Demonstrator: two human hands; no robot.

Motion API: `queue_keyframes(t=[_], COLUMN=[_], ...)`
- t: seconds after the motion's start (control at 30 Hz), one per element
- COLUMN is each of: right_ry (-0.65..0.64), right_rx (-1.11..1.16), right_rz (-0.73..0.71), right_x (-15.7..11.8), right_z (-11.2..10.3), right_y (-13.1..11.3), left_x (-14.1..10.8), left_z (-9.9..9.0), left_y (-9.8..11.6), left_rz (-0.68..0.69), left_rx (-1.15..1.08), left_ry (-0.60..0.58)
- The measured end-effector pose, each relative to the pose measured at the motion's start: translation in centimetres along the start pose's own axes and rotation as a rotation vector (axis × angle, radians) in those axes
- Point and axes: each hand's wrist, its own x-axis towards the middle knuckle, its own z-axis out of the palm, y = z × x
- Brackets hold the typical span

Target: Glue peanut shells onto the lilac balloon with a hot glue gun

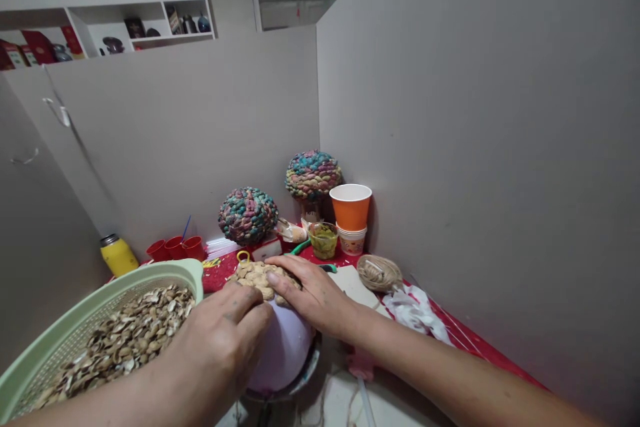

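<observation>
A pale purple balloon (283, 350) rests in a dark-rimmed bowl (311, 368), its far upper part covered with tan nut shells (253, 275). My right hand (305, 293) lies over the shells with its fingers spread, thumb toward the middle. At the near edge of the shell layer, my left hand (227, 327) has its fingers bent together against the balloon; whatever they hold, if anything, is hidden. To the left, a green basket (193, 270) contains many loose shells (135, 333).
Behind stand two colourful shell-covered balls (249, 215) (313, 175), an orange cup (351, 207), a glass of yellowish stuff (324, 241), red cups (175, 249) and a yellow bottle (119, 255). Twine (379, 273), crumpled white material (417, 312) and a glue gun (361, 363) lie rightward. Grey partitions (450, 147) enclose the table.
</observation>
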Motion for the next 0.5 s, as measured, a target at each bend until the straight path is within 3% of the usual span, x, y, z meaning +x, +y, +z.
queue_keyframes(t=[0.1,0.2,0.3,0.37,0.5], right_ry=[-0.002,-0.004,-0.007,-0.008,-0.025], right_rx=[0.010,0.024,0.033,0.033,0.021], right_rz=[-0.001,-0.003,-0.003,-0.002,-0.002], right_x=[0.0,0.0,-0.1,-0.1,0.0], right_z=[0.0,0.1,0.1,0.1,0.1], right_y=[0.1,0.3,0.4,0.4,0.3], left_x=[-0.1,0.0,0.1,0.2,0.2], left_z=[-0.7,-1.7,-2.1,-1.7,0.3], left_y=[-0.1,-0.8,-2.1,-3.3,-5.1], left_rz=[-0.053,-0.109,-0.262,-0.388,-0.533], left_rx=[-0.150,-0.230,-0.223,-0.256,-0.487], left_ry=[0.050,0.177,0.272,0.254,0.100])
